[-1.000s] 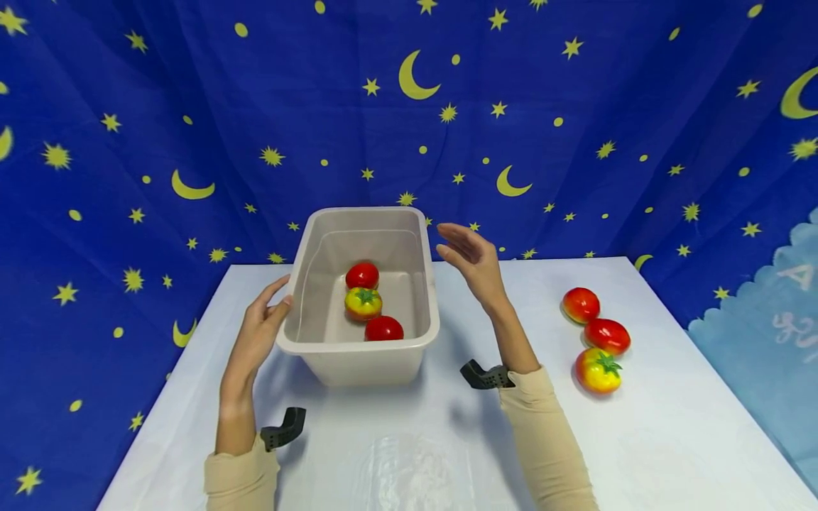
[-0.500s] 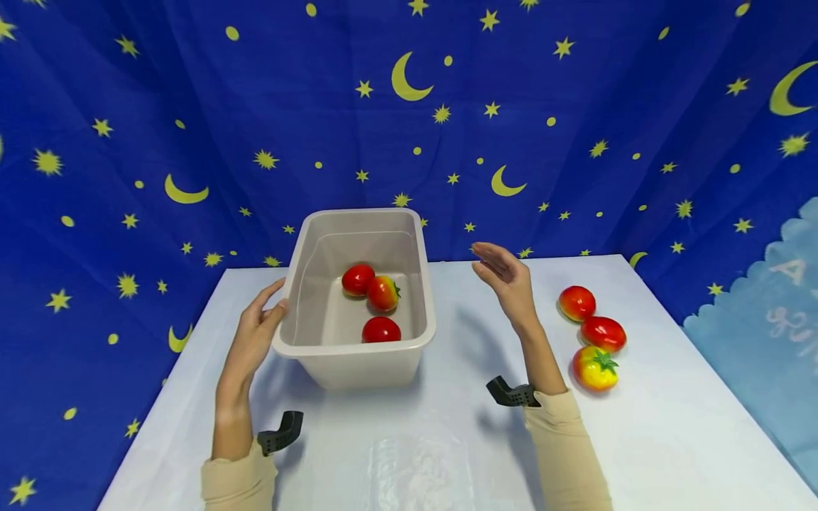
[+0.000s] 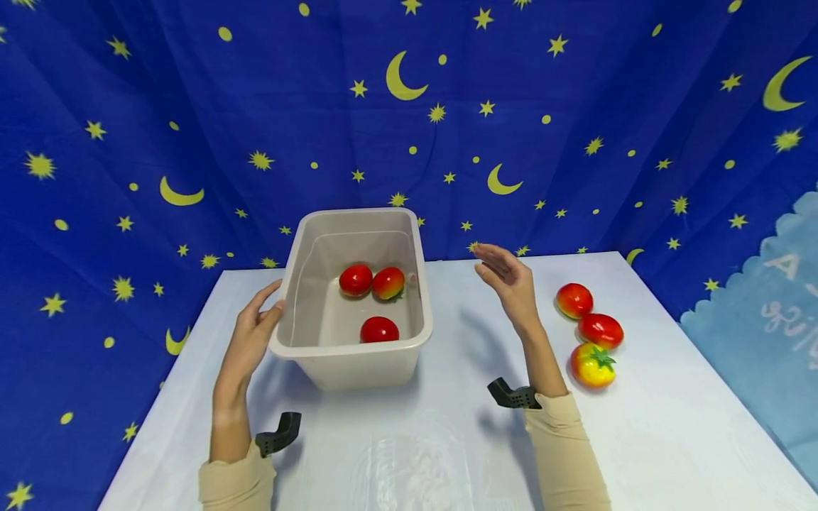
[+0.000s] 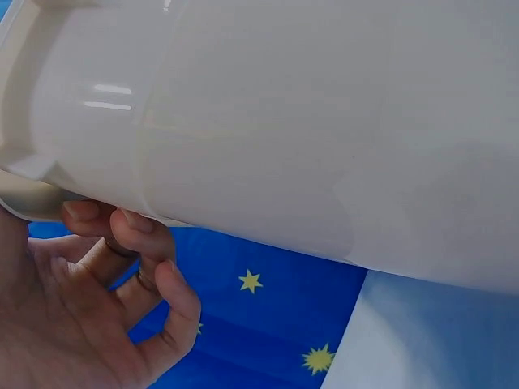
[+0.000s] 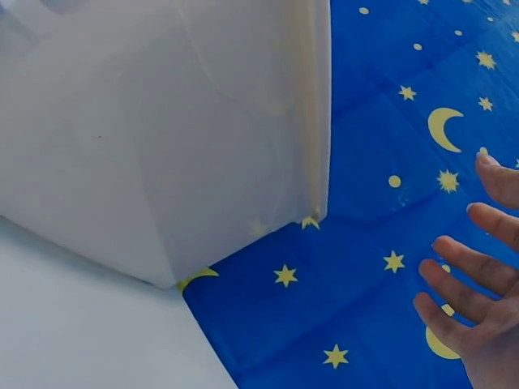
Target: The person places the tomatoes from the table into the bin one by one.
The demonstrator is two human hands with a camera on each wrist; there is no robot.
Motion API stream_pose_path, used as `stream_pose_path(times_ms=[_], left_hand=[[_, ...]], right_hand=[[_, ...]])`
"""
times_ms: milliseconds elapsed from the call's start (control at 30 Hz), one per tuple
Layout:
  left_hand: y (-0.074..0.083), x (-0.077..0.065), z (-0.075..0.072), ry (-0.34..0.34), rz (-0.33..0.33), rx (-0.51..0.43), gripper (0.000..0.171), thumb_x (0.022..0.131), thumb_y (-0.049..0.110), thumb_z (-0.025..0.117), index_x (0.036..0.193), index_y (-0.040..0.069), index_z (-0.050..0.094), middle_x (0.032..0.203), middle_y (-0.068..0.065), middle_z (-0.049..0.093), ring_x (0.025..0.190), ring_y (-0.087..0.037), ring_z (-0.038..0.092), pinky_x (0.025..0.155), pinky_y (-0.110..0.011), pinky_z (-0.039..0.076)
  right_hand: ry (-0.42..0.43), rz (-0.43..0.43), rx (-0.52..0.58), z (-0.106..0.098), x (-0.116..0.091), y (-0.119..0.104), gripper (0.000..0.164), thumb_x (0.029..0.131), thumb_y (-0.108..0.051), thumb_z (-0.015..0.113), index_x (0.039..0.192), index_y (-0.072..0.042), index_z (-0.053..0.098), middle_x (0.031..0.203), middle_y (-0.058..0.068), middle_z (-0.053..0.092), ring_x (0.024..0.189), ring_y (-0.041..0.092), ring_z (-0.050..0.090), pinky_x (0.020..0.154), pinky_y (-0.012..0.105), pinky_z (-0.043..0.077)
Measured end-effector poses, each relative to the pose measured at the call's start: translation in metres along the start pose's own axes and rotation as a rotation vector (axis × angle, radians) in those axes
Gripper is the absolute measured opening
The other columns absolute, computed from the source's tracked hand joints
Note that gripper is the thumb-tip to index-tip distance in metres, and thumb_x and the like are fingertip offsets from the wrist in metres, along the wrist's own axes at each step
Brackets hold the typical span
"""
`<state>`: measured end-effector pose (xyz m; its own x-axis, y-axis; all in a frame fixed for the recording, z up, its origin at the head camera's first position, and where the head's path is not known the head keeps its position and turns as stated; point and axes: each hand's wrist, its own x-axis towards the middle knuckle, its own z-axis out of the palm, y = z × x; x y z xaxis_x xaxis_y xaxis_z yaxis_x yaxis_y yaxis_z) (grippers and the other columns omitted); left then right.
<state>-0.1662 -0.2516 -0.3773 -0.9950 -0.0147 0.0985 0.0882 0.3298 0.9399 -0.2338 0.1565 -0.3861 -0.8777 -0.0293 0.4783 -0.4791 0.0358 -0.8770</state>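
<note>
A light grey plastic bin (image 3: 358, 370) stands near the table's far edge. Inside it are three toy tomatoes: a red one (image 3: 355, 280) at the back, a red-yellow one (image 3: 388, 282) touching its right side, and another red one (image 3: 380, 330) near the front wall. My left hand (image 3: 251, 330) grips the bin's left rim, thumb at the edge; the left wrist view shows curled fingers (image 4: 144, 231) against it. To the right of the bin, my right hand (image 3: 513, 287) hovers apart from it, fingers extended and holding nothing, as the right wrist view confirms.
On the right of the white table (image 3: 434, 454) lie three more toy tomatoes: a red-orange one (image 3: 574, 301), a red one (image 3: 601, 331) and a yellow-red one (image 3: 592, 366) with a green calyx. A blue star-patterned cloth (image 3: 307, 106) hangs behind.
My right hand has drawn away to the right from the bin. The red-yellow tomato inside has rolled right and back, turning its calyx downward. My left hand keeps its grip.
</note>
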Motion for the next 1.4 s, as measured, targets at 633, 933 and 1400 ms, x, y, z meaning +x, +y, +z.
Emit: stream_pose_path(times_ms=[633,933,1400], left_hand=[[0.0,0.001,0.003,0.001,0.009,0.027,0.054,0.105,0.032,0.043,0.153,0.009,0.031,0.112,-0.019,0.067,0.081,-0.002,0.066,0.072,-0.026,0.052],[-0.001,0.0,0.0,-0.015,0.006,0.042,0.055,0.106,0.031,0.041,0.154,0.009,0.028,0.115,-0.022,0.066,0.082,-0.001,0.065,0.073,-0.024,0.052],[-0.001,-0.001,0.0,-0.022,0.014,0.034,0.055,0.106,0.031,0.041,0.154,0.009,0.028,0.117,-0.025,0.064,0.082,0.0,0.065,0.073,-0.025,0.052]], right_hand=[[-0.031,-0.032,-0.136,-0.037,-0.003,-0.003,0.044,0.093,-0.003,0.064,0.135,0.005,0.051,0.132,0.025,0.057,0.12,0.023,0.058,0.105,0.032,0.043],[-0.033,-0.005,-0.129,-0.051,-0.018,0.0,0.045,0.093,-0.002,0.064,0.136,0.0,0.053,0.132,0.023,0.058,0.119,0.02,0.059,0.101,0.025,0.045],[-0.034,-0.012,-0.143,-0.062,-0.027,0.002,0.045,0.093,-0.001,0.063,0.137,0.004,0.05,0.134,0.029,0.054,0.121,0.022,0.058,0.101,0.024,0.045]])
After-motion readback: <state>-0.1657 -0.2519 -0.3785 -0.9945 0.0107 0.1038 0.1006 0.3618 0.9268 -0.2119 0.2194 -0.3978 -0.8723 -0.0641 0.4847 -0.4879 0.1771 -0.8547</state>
